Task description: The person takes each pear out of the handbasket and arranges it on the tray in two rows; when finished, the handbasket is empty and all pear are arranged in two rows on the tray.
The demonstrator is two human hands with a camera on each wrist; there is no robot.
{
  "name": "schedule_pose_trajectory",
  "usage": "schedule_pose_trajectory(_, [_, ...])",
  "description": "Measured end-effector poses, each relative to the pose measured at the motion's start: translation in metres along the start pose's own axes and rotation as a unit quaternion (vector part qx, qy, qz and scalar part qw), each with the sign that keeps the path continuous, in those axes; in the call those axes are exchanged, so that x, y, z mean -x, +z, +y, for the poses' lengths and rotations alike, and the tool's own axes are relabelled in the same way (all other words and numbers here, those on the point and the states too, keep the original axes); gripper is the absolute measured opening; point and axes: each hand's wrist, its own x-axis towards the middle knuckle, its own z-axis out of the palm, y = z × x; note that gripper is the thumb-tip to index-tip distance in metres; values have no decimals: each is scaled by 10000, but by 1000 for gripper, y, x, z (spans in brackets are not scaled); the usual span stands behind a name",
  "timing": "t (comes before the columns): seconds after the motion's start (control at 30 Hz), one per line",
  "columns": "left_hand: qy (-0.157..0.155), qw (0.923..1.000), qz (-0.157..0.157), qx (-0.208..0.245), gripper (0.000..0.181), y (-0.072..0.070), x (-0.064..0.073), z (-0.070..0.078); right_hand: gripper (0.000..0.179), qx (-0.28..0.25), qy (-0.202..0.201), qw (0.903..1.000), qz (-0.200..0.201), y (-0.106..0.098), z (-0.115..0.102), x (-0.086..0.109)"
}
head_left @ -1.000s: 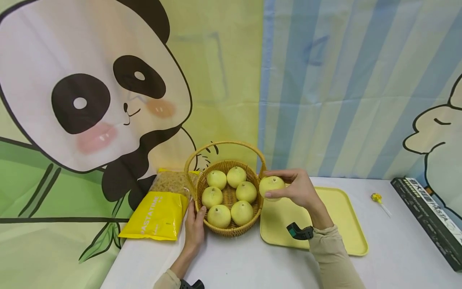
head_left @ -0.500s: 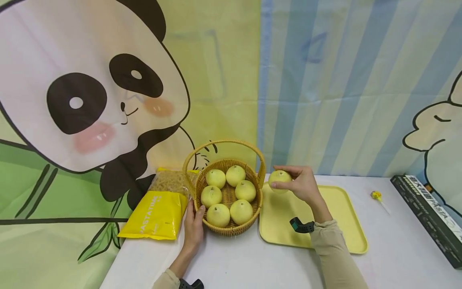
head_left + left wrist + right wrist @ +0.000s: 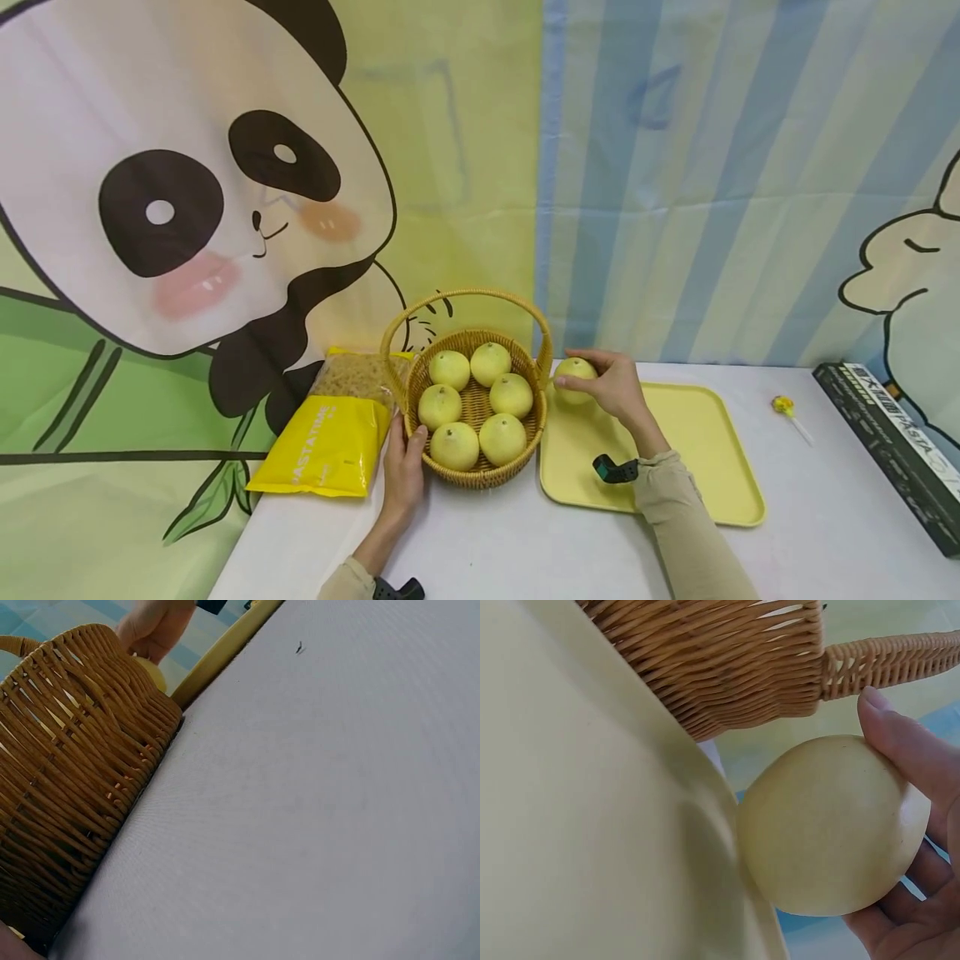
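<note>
My right hand (image 3: 617, 387) holds a small pale yellow-green melon (image 3: 829, 829) between thumb and fingers. The melon is at the far-left corner of the yellow tray (image 3: 675, 467), just right of the wicker basket (image 3: 480, 481); whether it touches the tray I cannot tell. In the head view, several similar melons (image 3: 454, 447) lie in a ring inside the basket, around its bare middle. My left hand (image 3: 403, 479) grips the basket's left side near the base of its arched handle (image 3: 468, 293). The left wrist view shows mostly the basket's woven wall (image 3: 82, 750); the left fingers are largely hidden.
A yellow pasta bag (image 3: 322, 446) lies left of the basket, close to the left hand. Right of the tray are a lollipop (image 3: 783, 408) and a long black box (image 3: 892, 467). A printed cloth (image 3: 637, 208) hangs behind the white table (image 3: 510, 550).
The right hand first moved the melon right, away from the basket rim, then slightly back left and lower over the tray's corner. The left hand and basket have stayed in place.
</note>
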Motion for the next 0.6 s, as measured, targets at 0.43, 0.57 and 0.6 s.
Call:
schedule_pose_trajectory(0.43, [9, 9999, 73, -74, 56, 0, 1, 3, 64, -463, 142, 9982, -355, 4, 21, -8])
schedule_pose_trajectory(0.57, [105, 9999, 121, -54, 54, 0, 1, 3, 64, -584, 100, 9969, -518, 4, 25, -9])
schedule_pose_trajectory(0.6, [120, 9998, 122, -44, 54, 0, 0, 3, 63, -582, 82, 9968, -550, 4, 26, -9])
